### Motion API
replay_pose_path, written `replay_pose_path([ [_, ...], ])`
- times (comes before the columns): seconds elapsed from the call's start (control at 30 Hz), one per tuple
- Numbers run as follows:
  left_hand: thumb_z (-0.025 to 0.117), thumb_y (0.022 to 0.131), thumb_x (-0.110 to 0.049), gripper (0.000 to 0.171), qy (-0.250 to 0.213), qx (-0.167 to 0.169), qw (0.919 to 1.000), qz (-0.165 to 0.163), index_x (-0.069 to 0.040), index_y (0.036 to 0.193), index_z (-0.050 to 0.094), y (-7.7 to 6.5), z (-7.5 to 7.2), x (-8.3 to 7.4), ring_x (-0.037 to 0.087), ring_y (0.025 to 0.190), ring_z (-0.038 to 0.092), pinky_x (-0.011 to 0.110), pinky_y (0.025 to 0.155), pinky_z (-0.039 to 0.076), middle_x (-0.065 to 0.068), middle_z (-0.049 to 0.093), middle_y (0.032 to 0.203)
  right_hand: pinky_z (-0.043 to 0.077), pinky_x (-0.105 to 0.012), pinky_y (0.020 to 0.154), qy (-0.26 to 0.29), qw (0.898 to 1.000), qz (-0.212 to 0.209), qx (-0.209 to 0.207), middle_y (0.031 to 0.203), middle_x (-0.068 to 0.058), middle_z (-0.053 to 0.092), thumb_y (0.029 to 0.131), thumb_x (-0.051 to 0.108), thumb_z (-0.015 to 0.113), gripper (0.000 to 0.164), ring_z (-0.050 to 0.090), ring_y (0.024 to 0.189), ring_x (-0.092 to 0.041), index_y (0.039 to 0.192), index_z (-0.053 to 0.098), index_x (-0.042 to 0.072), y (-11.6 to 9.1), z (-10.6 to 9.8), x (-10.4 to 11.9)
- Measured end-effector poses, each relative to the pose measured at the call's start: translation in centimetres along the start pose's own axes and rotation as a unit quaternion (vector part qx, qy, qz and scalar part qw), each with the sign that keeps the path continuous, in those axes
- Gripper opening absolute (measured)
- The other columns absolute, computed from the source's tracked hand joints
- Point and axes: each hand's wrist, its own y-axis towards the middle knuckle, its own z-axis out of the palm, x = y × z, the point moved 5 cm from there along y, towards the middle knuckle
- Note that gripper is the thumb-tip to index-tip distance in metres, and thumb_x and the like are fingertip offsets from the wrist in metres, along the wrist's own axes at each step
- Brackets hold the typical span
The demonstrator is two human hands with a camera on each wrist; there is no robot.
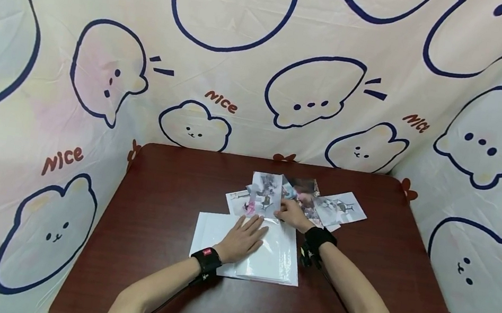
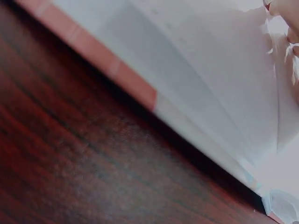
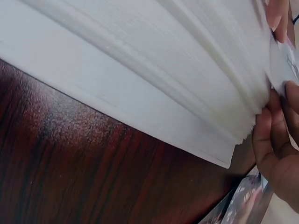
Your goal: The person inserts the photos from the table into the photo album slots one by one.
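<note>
An open white album (image 1: 275, 253) with glossy clear sleeves lies on the table in the head view. My left hand (image 1: 241, 241) rests on its page with the fingers spread. At the album's far edge, my right hand (image 1: 293, 215) pinches a printed picture card (image 1: 268, 187) by its lower right side. In the right wrist view, the thumb and fingers of the right hand (image 3: 280, 170) grip the card beside the ends of the stacked sleeves (image 3: 154, 65). The left wrist view looks along the album's layered edge (image 2: 201, 135), and a bit of a hand enters at its upper right.
Several loose picture cards lie beyond the album, among them one at the right (image 1: 341, 209), a dark one (image 1: 305, 188) and one at the left (image 1: 236, 202). The brown table (image 1: 165, 182) meets a cartoon-printed cloth (image 1: 252, 82) at its back. Cables trail from both wrist bands.
</note>
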Motion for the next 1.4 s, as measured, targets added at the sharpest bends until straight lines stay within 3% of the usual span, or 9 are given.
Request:
replay_pose_path([
  [0.2,0.04,0.112,-0.036,0.053,0.022,0.015,0.9992,-0.03,-0.012,0.159,0.042,0.0,0.5,0.3,0.033,0.156,0.03,0.055,0.125,0.029,0.011,0.034,0.168,0.036,-0.026,0.057,-0.012,1.0,-0.009,-0.002,0.065,0.001,0.048,0.096,-0.003,0.063,0.009,0.042,0.056,-0.006,0.093,0.056,-0.008,0.1,-0.4,0.7],
  [0.43,0.039,0.112,-0.037,0.055,-0.001,0.019,0.9989,-0.042,-0.015,0.162,0.037,0.2,1.0,0.5,0.028,0.159,0.026,0.056,0.126,0.025,0.007,0.028,0.171,0.033,-0.026,0.058,-0.015,1.0,-0.003,0.01,0.063,0.002,0.041,0.095,-0.004,0.062,0.022,0.037,0.056,-0.011,0.08,0.047,0.001,0.4,-0.8,0.6],
  [0.57,0.039,0.112,-0.036,0.054,0.007,-0.011,0.9993,-0.036,-0.014,0.161,0.039,-0.1,0.6,0.3,0.03,0.157,0.029,0.056,0.124,0.03,0.008,0.032,0.17,0.038,-0.027,0.062,0.047,0.997,0.05,0.025,0.07,-0.001,0.051,0.099,-0.001,0.061,0.009,0.045,0.062,-0.012,0.094,0.057,-0.006,0.2,-0.7,0.3],
  [0.73,0.032,0.113,-0.036,0.052,0.022,-0.054,0.9979,-0.027,-0.015,0.16,0.041,-0.5,0.1,0.1,0.029,0.156,0.032,0.055,0.123,0.031,0.008,0.035,0.168,0.045,-0.028,0.068,0.079,0.994,0.064,0.036,0.092,-0.023,0.068,0.099,-0.001,0.06,0.024,0.055,0.074,-0.012,0.116,0.061,-0.019,0.0,-0.5,0.0],
  [0.83,0.032,0.113,-0.036,0.052,0.022,-0.043,0.9984,-0.029,-0.015,0.16,0.041,-0.4,0.2,0.1,0.029,0.156,0.032,0.055,0.123,0.03,0.008,0.035,0.168,0.044,-0.029,0.067,0.068,0.995,0.052,0.049,0.095,-0.03,0.066,0.099,-0.002,0.059,0.025,0.053,0.073,-0.013,0.116,0.06,-0.02,0.2,-0.4,0.2],
  [0.97,0.04,0.111,-0.035,0.052,0.018,-0.006,0.9991,-0.038,-0.016,0.159,0.043,-0.2,0.5,0.4,0.03,0.155,0.033,0.056,0.123,0.031,0.008,0.036,0.168,0.045,-0.027,0.07,0.043,0.995,0.067,0.061,0.099,-0.023,0.067,0.098,-0.001,0.061,0.024,0.054,0.077,-0.014,0.118,0.062,-0.015,0.6,-0.2,0.3],
  [1.13,0.038,0.112,-0.038,0.053,0.02,0.024,0.9986,-0.042,-0.018,0.161,0.038,0.0,1.0,0.6,0.03,0.158,0.027,0.056,0.125,0.028,0.006,0.031,0.17,0.052,-0.033,0.088,0.09,0.992,0.081,0.045,0.126,-0.03,0.065,0.096,-0.002,0.065,0.045,0.065,0.106,-0.03,0.138,0.053,-0.011,1.1,0.2,-0.1],
  [1.27,0.039,0.111,-0.038,0.053,0.018,0.016,0.9989,-0.041,-0.018,0.161,0.039,-0.1,1.1,0.6,0.029,0.158,0.028,0.057,0.125,0.028,0.006,0.031,0.17,0.053,-0.04,0.095,0.121,0.99,0.073,0.023,0.136,-0.035,0.058,0.1,0.001,0.063,0.052,0.061,0.121,-0.043,0.147,0.044,-0.01,1.1,0.5,-0.2],
  [1.4,0.042,0.111,-0.037,0.053,0.012,0.001,0.9991,-0.04,-0.017,0.16,0.042,-0.2,0.8,0.5,0.03,0.156,0.031,0.057,0.124,0.03,0.008,0.034,0.169,0.054,-0.04,0.087,0.077,0.995,0.067,-0.009,0.127,-0.036,0.062,0.098,-0.001,0.064,0.043,0.064,0.113,-0.042,0.137,0.051,-0.013,0.8,0.2,0.1],
])
